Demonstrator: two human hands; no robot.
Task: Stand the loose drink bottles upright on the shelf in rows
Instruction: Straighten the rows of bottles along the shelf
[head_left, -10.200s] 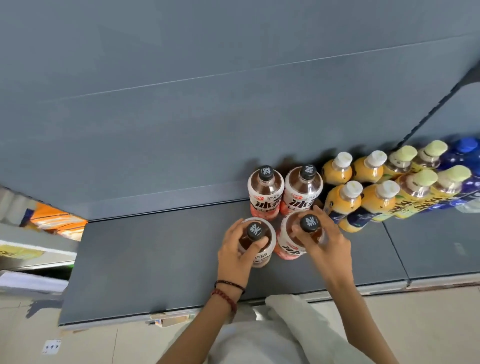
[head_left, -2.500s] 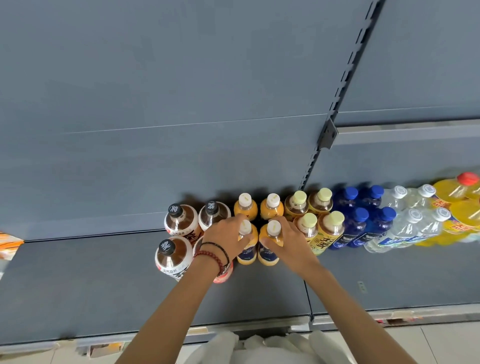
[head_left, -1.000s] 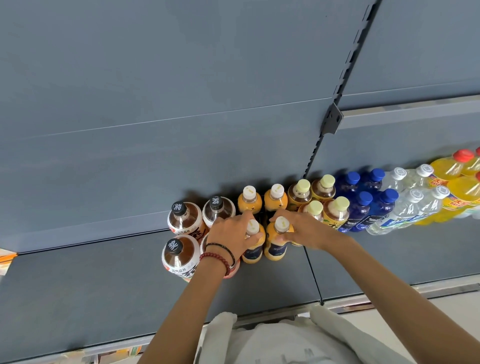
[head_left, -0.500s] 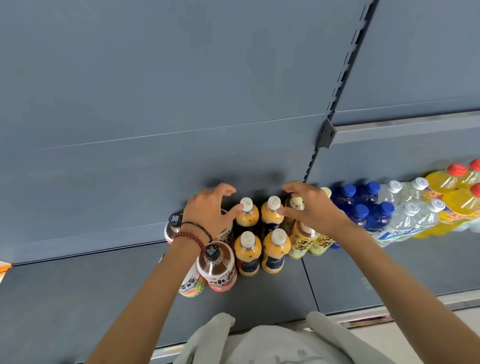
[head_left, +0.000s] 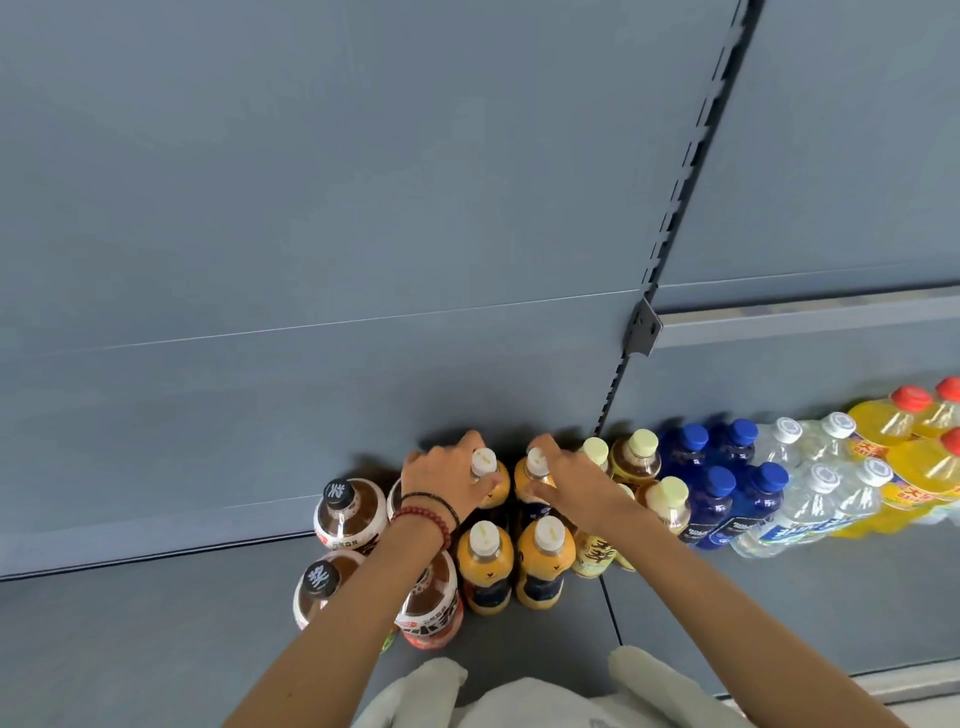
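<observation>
Head view, hands (head_left: 444, 480) (head_left: 569, 488) holding orange bottles (head_left: 483, 461), labels (head_left: 540, 590) unreadable

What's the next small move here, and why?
Likely nudge the two back orange bottles straight behind the front pair, then let go. Left hand and right hand each grip one near its cap, and the bottles in view look upright, so only alignment seems left.

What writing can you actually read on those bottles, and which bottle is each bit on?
No text reads clearly.
Black caps: white character, too blurred.
Brown bottle label: red and white, blurred.
Tea bottle label: dark characters, unreadable.
Water bottle labels: blue, too small.
</observation>
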